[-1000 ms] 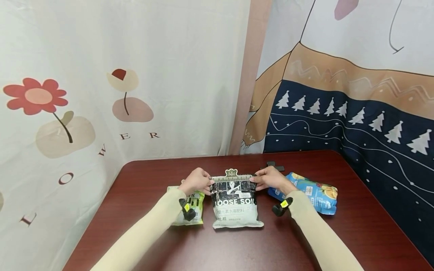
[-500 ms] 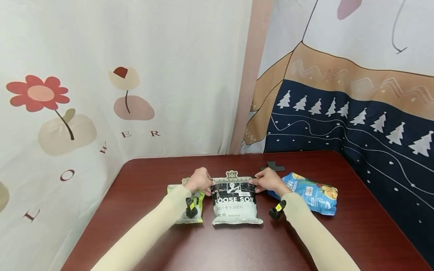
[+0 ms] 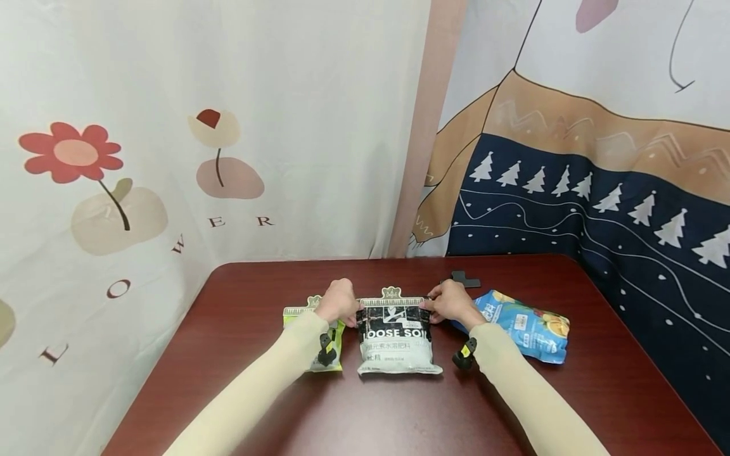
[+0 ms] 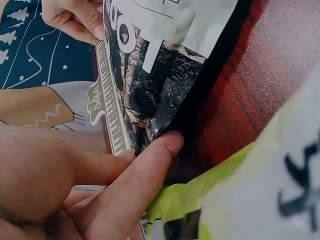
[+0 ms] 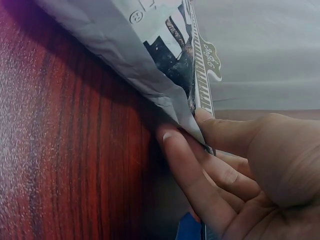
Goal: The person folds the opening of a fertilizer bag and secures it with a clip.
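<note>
A black and white soil bag printed "LOOSE SOIL" lies at the middle of the table, its top edge topped by a bag clip with a ruler-like pattern and a crest. My left hand pinches the top left corner; in the left wrist view its thumb lies on the clip strip and a finger goes under the bag. The opposite corner is pinched by my right hand, thumb on the clip end, fingers beneath the bag.
Partly behind my left wrist sits a green and white bag with a similar clip. Right of my right hand lies a blue bag with fruit pictures. A dark, flat, cross-like piece is near the back table edge. Printed curtains hang behind.
The soil bag's top edge has sunk slightly, so the bag looks shorter. My left hand has shifted a little right, uncovering more of the green bag's clip. Both hands keep their pinch.
</note>
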Motion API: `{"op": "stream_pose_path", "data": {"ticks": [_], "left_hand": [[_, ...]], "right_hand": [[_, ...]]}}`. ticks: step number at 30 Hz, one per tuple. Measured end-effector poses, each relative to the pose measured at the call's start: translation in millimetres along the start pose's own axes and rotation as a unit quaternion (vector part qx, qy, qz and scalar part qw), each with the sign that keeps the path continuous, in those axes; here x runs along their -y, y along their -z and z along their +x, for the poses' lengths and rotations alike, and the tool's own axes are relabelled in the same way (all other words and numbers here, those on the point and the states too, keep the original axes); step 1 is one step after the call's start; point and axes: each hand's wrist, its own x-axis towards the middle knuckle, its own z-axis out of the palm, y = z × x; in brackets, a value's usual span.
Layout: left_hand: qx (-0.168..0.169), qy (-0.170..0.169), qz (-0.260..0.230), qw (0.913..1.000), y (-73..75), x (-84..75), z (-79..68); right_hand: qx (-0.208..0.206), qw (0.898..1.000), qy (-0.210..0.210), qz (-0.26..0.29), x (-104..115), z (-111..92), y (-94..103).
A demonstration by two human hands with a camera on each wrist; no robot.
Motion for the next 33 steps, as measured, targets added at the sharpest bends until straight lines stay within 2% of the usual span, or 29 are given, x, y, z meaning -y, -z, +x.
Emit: {"op": "stream_pose_path", "data": {"ticks": [2,6,11,15,18,21,25,28,33], "left_hand": [[0.002,0.005,-0.01,0.9999,0.1,-0.1,-1.4],[-0.013,-0.013,-0.012,0.9998,-0.3,0.4,-6.2],[-0.066,-0.047,0.011,0.9966,-1.9,-0.5,-13.4],[-0.125,-0.084,0.059,0.9868,-2.4,-7.6,-18.5],[-0.155,-0.093,0.073,0.9808,-4.7,-15.0,-23.5],[-0.159,-0.091,0.046,0.982,-8.9,-22.6,-29.6],[-0.147,-0.101,-0.025,0.9837,-17.6,-30.5,-37.6],[-0.135,-0.121,-0.078,0.9803,-25.3,-35.6,-42.5],[-0.11,-0.152,-0.138,0.9724,-40.3,-44.7,-48.9]], "right_hand": [[0.001,1.0,0.005,-0.009,-0.8,-0.2,-0.3],[-0.002,0.999,0.015,-0.034,-1.0,-1.9,-0.3],[-0.016,0.996,0.028,-0.08,-3.2,-5.2,-2.6],[-0.028,0.993,0.051,-0.098,-4.8,-7.0,0.7],[-0.038,0.99,0.075,-0.11,-5.7,-8.5,6.0],[-0.037,0.987,0.094,-0.124,-6.5,-10.0,12.2],[-0.023,0.985,0.11,-0.132,-10.7,-13.5,21.2],[-0.021,0.984,0.11,-0.138,-14.4,-16.1,29.3],[-0.017,0.981,0.117,-0.153,-19.9,-21.0,47.8]]}}
